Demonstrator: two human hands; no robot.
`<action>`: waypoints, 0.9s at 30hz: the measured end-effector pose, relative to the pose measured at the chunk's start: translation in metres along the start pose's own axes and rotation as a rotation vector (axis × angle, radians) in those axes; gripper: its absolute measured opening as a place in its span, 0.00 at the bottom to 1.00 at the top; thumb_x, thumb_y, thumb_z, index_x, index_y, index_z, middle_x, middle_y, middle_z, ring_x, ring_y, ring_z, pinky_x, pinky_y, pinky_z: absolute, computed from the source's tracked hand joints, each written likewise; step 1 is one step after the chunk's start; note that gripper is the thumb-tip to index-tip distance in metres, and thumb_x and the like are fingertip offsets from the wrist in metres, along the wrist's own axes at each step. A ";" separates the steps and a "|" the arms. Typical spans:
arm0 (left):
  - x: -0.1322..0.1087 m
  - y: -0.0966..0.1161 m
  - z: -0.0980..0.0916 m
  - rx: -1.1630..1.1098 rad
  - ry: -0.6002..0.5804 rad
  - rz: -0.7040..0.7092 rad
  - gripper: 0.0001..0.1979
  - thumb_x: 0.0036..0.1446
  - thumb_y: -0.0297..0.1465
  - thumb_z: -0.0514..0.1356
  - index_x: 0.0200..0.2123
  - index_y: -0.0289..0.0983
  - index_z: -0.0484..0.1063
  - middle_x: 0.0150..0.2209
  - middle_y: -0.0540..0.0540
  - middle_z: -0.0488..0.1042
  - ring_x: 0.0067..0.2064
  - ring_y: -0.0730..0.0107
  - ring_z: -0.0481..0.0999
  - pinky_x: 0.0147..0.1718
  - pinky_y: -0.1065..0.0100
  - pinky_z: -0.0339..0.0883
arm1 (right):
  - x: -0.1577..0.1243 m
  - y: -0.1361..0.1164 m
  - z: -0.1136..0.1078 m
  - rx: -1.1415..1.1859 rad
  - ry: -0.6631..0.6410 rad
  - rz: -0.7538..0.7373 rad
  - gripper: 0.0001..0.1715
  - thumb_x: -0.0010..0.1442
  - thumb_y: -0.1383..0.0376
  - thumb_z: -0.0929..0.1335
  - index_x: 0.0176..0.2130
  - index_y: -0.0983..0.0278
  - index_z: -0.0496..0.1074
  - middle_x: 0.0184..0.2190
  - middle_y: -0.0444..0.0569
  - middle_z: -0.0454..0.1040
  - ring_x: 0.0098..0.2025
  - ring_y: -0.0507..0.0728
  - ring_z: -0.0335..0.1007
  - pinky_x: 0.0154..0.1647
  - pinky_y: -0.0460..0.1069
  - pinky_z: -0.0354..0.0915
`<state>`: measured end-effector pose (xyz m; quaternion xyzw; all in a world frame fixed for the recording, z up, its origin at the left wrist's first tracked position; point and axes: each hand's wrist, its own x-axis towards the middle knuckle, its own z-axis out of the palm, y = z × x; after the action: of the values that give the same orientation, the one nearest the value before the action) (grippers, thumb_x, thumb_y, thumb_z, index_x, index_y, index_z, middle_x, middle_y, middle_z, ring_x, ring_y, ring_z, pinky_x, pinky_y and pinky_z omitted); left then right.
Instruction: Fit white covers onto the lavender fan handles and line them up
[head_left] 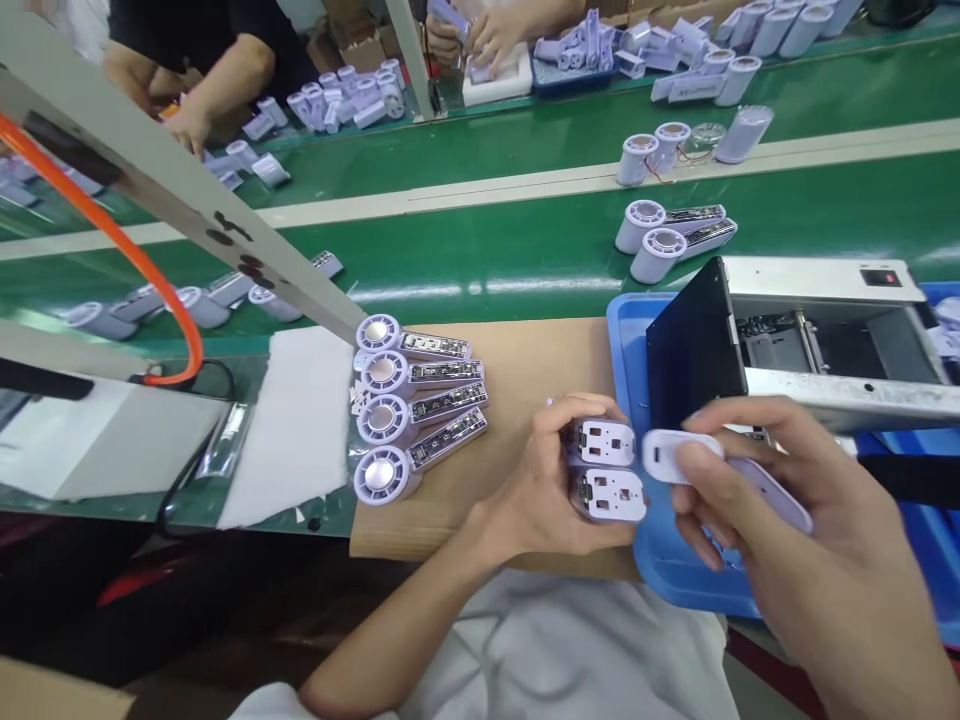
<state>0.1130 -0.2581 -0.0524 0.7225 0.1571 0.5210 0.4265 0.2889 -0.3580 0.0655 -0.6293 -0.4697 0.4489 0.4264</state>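
Left hand (544,490): fingers grip two fan bodies (609,470)
Right hand (795,550): fingers pinch cover (670,455)
Set aside: four fans (412,415), 9 o'clock

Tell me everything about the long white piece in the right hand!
The long white piece is a slim, smooth shell that looks like plastic, white with a lilac tint. Its rounded end has a small dark oval slot and points left. It lies almost flat over the blue tray. The right hand pinches it, thumb pressed on it, other fingers beneath. The rounded end is close to two lilac parts in the left hand; touching or not is unclear.
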 end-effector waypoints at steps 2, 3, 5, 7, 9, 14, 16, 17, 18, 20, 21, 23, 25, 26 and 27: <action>-0.002 -0.004 0.001 0.020 -0.006 0.019 0.61 0.53 0.26 0.82 0.78 0.53 0.49 0.63 0.42 0.75 0.58 0.55 0.84 0.59 0.50 0.82 | 0.028 -0.009 0.008 0.014 -0.006 -0.005 0.43 0.71 0.33 0.85 0.46 0.66 0.73 0.28 0.45 0.56 0.30 0.54 0.59 0.30 0.43 0.63; -0.003 -0.005 0.002 0.037 -0.009 0.031 0.62 0.53 0.28 0.82 0.79 0.54 0.47 0.64 0.42 0.74 0.59 0.54 0.85 0.62 0.47 0.82 | 0.038 -0.009 0.010 0.029 -0.010 -0.010 0.41 0.72 0.35 0.85 0.46 0.66 0.73 0.28 0.45 0.57 0.29 0.53 0.58 0.28 0.43 0.62; -0.003 -0.006 0.004 0.083 -0.008 0.053 0.63 0.53 0.31 0.82 0.79 0.53 0.45 0.66 0.41 0.73 0.62 0.50 0.84 0.64 0.42 0.81 | 0.050 -0.004 0.014 0.074 -0.029 -0.024 0.36 0.77 0.41 0.84 0.46 0.67 0.72 0.28 0.46 0.61 0.27 0.51 0.56 0.26 0.40 0.58; -0.003 -0.008 0.006 0.111 -0.003 0.075 0.63 0.55 0.31 0.82 0.80 0.53 0.43 0.66 0.40 0.71 0.64 0.48 0.84 0.63 0.41 0.81 | 0.054 0.006 0.016 0.181 -0.097 -0.011 0.33 0.79 0.45 0.83 0.45 0.67 0.70 0.28 0.45 0.63 0.27 0.49 0.56 0.25 0.38 0.56; -0.002 -0.011 0.006 0.099 -0.002 0.107 0.61 0.58 0.29 0.80 0.80 0.52 0.42 0.67 0.38 0.69 0.62 0.49 0.85 0.61 0.41 0.83 | 0.053 0.016 0.018 0.288 -0.173 0.013 0.33 0.79 0.47 0.84 0.46 0.66 0.68 0.29 0.45 0.64 0.27 0.49 0.60 0.26 0.36 0.58; 0.000 -0.019 0.004 0.099 0.035 0.174 0.49 0.62 0.35 0.79 0.73 0.53 0.51 0.64 0.40 0.71 0.61 0.50 0.85 0.57 0.44 0.84 | 0.048 0.026 0.021 0.250 -0.032 -0.121 0.29 0.83 0.50 0.82 0.49 0.66 0.69 0.34 0.47 0.64 0.32 0.48 0.58 0.30 0.35 0.60; 0.002 -0.020 0.005 0.106 0.037 0.181 0.45 0.62 0.34 0.79 0.70 0.53 0.54 0.62 0.41 0.72 0.60 0.53 0.84 0.55 0.48 0.85 | 0.042 0.027 0.017 0.319 0.016 -0.138 0.31 0.87 0.45 0.77 0.45 0.67 0.69 0.36 0.49 0.61 0.34 0.51 0.57 0.32 0.37 0.64; 0.003 -0.019 0.006 0.104 0.039 0.180 0.43 0.62 0.33 0.78 0.69 0.52 0.54 0.62 0.41 0.72 0.59 0.55 0.83 0.54 0.50 0.85 | 0.038 0.026 0.014 0.367 0.019 -0.129 0.32 0.90 0.43 0.72 0.44 0.67 0.70 0.37 0.51 0.60 0.36 0.52 0.59 0.35 0.38 0.68; 0.003 -0.018 0.008 0.101 0.045 0.179 0.43 0.61 0.33 0.78 0.67 0.52 0.55 0.62 0.42 0.71 0.59 0.56 0.83 0.53 0.52 0.84 | 0.034 0.025 0.010 0.416 0.010 -0.120 0.32 0.91 0.43 0.68 0.44 0.66 0.72 0.38 0.53 0.60 0.38 0.54 0.61 0.39 0.39 0.72; 0.005 -0.016 0.013 0.096 0.054 0.170 0.42 0.60 0.33 0.78 0.66 0.52 0.55 0.62 0.42 0.71 0.59 0.57 0.82 0.52 0.54 0.84 | 0.026 0.021 0.003 0.473 0.001 -0.095 0.24 0.90 0.48 0.68 0.49 0.62 0.77 0.41 0.55 0.61 0.41 0.55 0.65 0.43 0.41 0.77; 0.005 -0.015 0.014 0.097 0.053 0.163 0.41 0.59 0.32 0.78 0.65 0.52 0.56 0.62 0.43 0.71 0.58 0.57 0.82 0.51 0.55 0.83 | 0.023 0.019 0.001 0.473 0.007 -0.093 0.19 0.88 0.49 0.70 0.51 0.60 0.78 0.42 0.55 0.63 0.42 0.55 0.67 0.44 0.41 0.78; 0.008 -0.012 0.016 0.110 0.033 0.145 0.40 0.58 0.33 0.78 0.63 0.52 0.58 0.61 0.44 0.72 0.56 0.58 0.83 0.51 0.54 0.82 | 0.020 0.014 -0.002 0.427 0.059 -0.115 0.18 0.83 0.48 0.78 0.50 0.59 0.78 0.42 0.53 0.67 0.41 0.54 0.70 0.40 0.40 0.77; 0.010 -0.008 0.015 0.142 -0.013 0.121 0.40 0.56 0.33 0.79 0.62 0.52 0.59 0.60 0.45 0.73 0.53 0.59 0.83 0.52 0.52 0.82 | 0.018 0.012 -0.001 0.333 0.120 -0.139 0.26 0.77 0.47 0.84 0.45 0.62 0.78 0.39 0.50 0.70 0.35 0.51 0.70 0.33 0.38 0.72; 0.011 -0.006 0.014 0.160 -0.032 0.116 0.40 0.56 0.34 0.80 0.61 0.52 0.59 0.59 0.45 0.74 0.52 0.59 0.83 0.52 0.52 0.81 | 0.017 0.013 0.001 0.263 0.145 -0.151 0.27 0.75 0.46 0.86 0.43 0.62 0.80 0.38 0.50 0.72 0.33 0.50 0.71 0.31 0.36 0.71; 0.012 -0.005 0.014 0.176 -0.044 0.115 0.40 0.56 0.36 0.81 0.61 0.52 0.59 0.59 0.46 0.74 0.51 0.59 0.83 0.52 0.52 0.81 | 0.017 0.014 0.003 0.203 0.167 -0.154 0.25 0.73 0.47 0.86 0.42 0.62 0.81 0.38 0.49 0.74 0.31 0.50 0.72 0.29 0.36 0.71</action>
<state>0.1313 -0.2534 -0.0501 0.7761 0.1513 0.5129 0.3342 0.2918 -0.3441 0.0491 -0.5804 -0.4314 0.4061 0.5587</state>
